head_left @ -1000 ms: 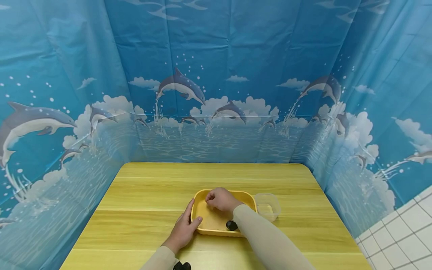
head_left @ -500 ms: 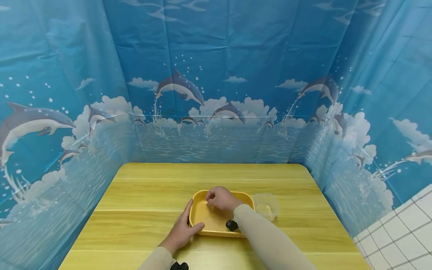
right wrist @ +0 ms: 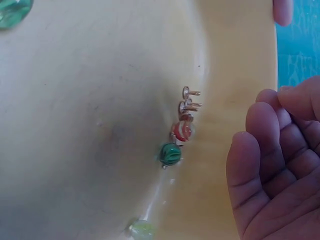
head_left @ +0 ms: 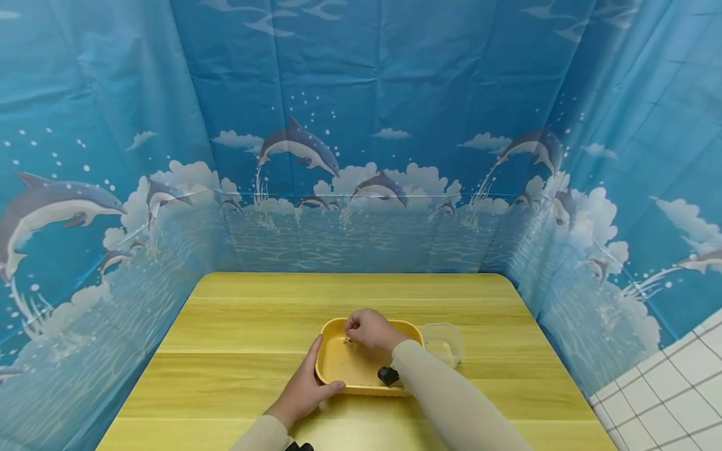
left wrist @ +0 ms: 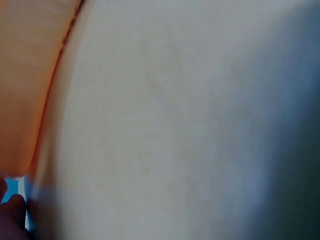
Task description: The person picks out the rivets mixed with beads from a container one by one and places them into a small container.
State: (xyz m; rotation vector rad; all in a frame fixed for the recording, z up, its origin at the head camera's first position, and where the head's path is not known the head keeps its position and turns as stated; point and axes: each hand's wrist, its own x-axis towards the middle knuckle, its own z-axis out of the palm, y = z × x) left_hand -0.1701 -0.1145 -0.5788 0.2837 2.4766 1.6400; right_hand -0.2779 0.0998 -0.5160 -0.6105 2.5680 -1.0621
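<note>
In the head view my left hand (head_left: 301, 388) lies at the left front corner of a yellow tray (head_left: 361, 389), fingers straight along the side wall, thumb at the front rim. My right hand (head_left: 369, 329) hovers over the tray's far left part, fingers loosely bent. Below its fingertips, small gold round-headed tacks (right wrist: 190, 106) appear in the right wrist view beside a red-and-white marble (right wrist: 182, 131) and a dark green striped marble (right wrist: 170, 154). Pale green glass (right wrist: 142, 230) and clear green glass (right wrist: 14, 10) sit farther off. Nothing shows between the right fingers (right wrist: 262, 130).
A clear plastic container (head_left: 445, 341) stands against the tray's right side, partly behind the right forearm. The wooden table (head_left: 254, 313) is bordered by a blue dolphin curtain (head_left: 361, 238). In the left wrist view a pale blur (left wrist: 150, 120) covers most of the frame.
Small things now show below the right fingertips, where none were visible a second ago. The left thumb has slid from inside the tray's edge towards its front rim. The right hand has barely moved.
</note>
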